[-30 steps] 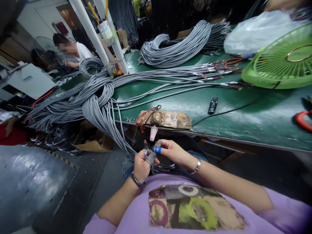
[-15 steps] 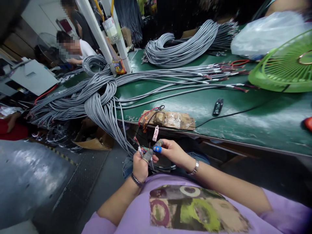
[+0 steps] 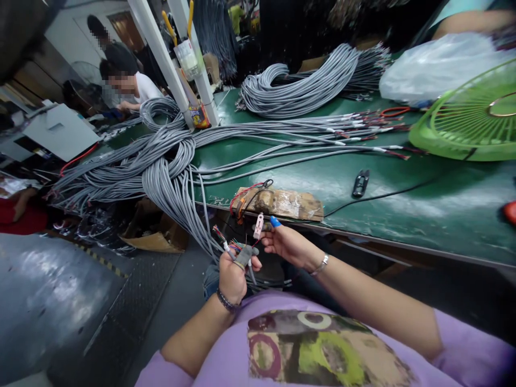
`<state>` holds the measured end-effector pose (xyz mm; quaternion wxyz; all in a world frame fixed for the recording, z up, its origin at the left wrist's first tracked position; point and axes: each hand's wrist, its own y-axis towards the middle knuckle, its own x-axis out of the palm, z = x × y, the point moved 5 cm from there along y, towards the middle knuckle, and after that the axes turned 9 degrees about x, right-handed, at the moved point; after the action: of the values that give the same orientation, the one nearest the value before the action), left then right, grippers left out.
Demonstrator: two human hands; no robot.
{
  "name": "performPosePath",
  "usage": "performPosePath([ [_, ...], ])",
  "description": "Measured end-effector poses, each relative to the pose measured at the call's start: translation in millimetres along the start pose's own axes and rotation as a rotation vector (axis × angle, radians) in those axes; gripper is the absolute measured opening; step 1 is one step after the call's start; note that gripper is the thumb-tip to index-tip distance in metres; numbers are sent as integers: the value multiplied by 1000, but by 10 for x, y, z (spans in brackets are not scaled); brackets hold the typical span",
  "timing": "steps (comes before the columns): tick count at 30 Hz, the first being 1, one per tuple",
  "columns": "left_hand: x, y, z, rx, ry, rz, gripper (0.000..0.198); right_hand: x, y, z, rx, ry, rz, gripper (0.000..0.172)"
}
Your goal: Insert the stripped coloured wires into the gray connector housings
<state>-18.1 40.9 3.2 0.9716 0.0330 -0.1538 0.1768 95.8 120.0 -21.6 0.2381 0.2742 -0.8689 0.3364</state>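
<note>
My left hand [image 3: 234, 273], with a grey finger cover on the thumb, is closed around the end of a grey cable [image 3: 252, 275]. Thin coloured wires [image 3: 237, 245] fan out above its thumb, and a second stripped cable end [image 3: 220, 234] pokes up beside them. My right hand [image 3: 289, 246] has its fingers curled beside a small pink-white plastic piece [image 3: 258, 227] at the table edge; its thumb wears a blue cover. A thin reddish line runs toward the right fingertips, but what they grip is too small to make out.
A wooden board [image 3: 292, 203] with wires lies on the green table [image 3: 403, 220]. Black snips [image 3: 360, 183], a green fan [image 3: 467, 118] and a plastic bag [image 3: 435, 67] lie to the right. Grey cable bundles [image 3: 161, 145] spread left, above an open carton [image 3: 155, 228]. People sit and stand far left.
My right hand has moved up and right, away from the left hand, to beside the pink-white piece. The left hand keeps its hold on the cable. The view has shifted slightly.
</note>
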Motion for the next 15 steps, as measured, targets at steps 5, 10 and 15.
performPosePath([
  [5,81,39,5,-38,-30,-61,27,109,12,-176,-285,-234,75,43],
  [10,112,57,3,-51,-27,-76,26,86,-5,-182,-403,-257,185,48],
  [15,152,68,-29,-49,-12,-78,22,195,109,-64,-196,72,-41,47],
])
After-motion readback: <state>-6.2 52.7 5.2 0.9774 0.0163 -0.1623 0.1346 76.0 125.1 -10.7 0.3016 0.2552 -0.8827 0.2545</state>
